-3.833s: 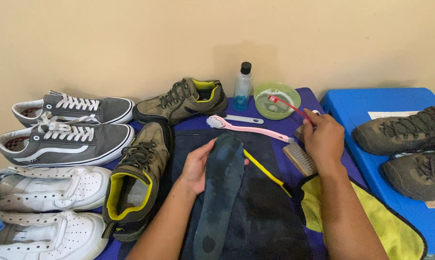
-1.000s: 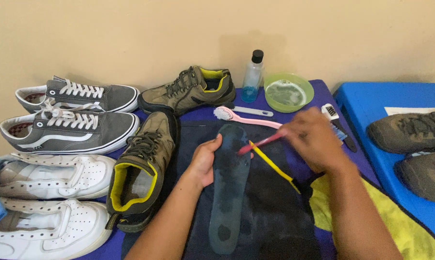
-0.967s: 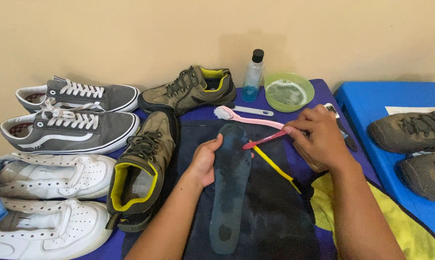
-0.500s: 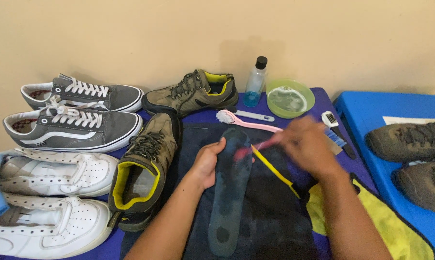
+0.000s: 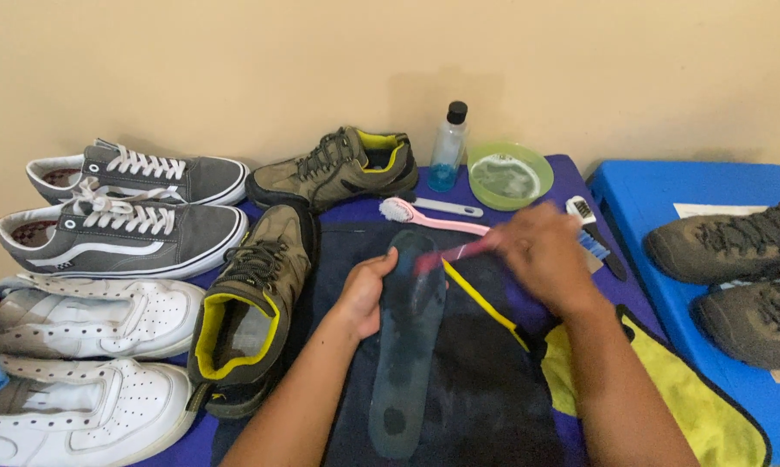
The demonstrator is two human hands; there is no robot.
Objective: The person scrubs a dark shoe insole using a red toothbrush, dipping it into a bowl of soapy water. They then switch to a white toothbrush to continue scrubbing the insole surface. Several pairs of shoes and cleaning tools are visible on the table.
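My left hand [image 5: 366, 292] presses on the left edge of a dark shoe insole [image 5: 407, 346] that lies lengthwise on a dark cloth [image 5: 476, 389]. My right hand [image 5: 545, 258], blurred by motion, holds a red toothbrush [image 5: 450, 253] whose head touches the upper end of the insole. An olive shoe with yellow lining [image 5: 250, 298] stands just left of my left hand. Its mate [image 5: 338, 166] lies on its side farther back.
A pink brush [image 5: 424, 214], a clear bottle with blue liquid [image 5: 448, 149], a green bowl [image 5: 509, 175] and a small dark brush [image 5: 590, 227] sit behind the insole. Grey sneakers [image 5: 122, 233] and white sneakers [image 5: 79, 363] line the left. Brown shoes [image 5: 735, 251] rest on a blue box right.
My right hand came back from the green bowl with the red toothbrush and now moves it over the top of the insole. My left hand stays on the insole.
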